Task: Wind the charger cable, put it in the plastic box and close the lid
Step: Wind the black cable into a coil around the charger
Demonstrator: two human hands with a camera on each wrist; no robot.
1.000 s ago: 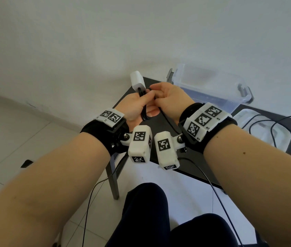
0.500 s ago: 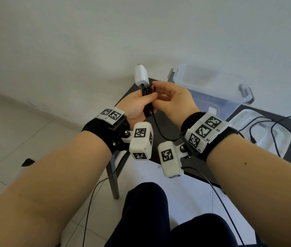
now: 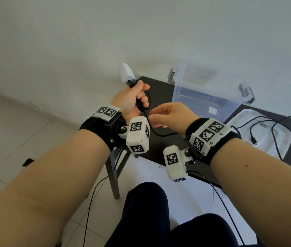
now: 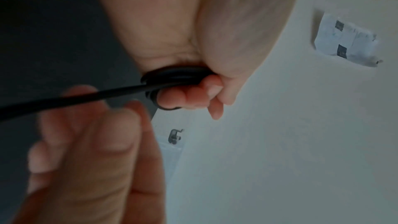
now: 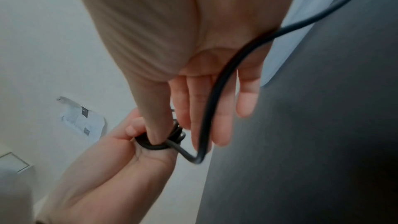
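A: Head cam first. What've you got?

B: I see the left hand (image 3: 130, 100) fisted round a small coil of the black charger cable (image 3: 143, 104), w/ the white charger plug (image 3: 126, 73) sticking up out of the top of the fist. The right hand (image 3: 169, 116) sits just beside it, thumb and fingertips pinching the cable strand that leaves the coil. The rest of the cable sags under the right wrist, then runs over the black table (image 3: 159, 90). The clear plastic box (image 3: 208, 93) stands open on the table behind the right hand. Its lid (image 3: 265, 132) lies flat to the right, loose cable across it.

A: Left wrist cam?

B: Blurry. Left-hand fingers (image 4: 193, 94) curl tight over the stacked loops, one strand leading out to the lower left, across the right hand's fingers.

A: Right wrist cam?

B: The thumb (image 5: 152, 108) presses down at the coil held in the left palm. The other fingers (image 5: 219, 117) lie fairly straight, and the cable bends sharply below them, then runs up across the palm and off toward the table.
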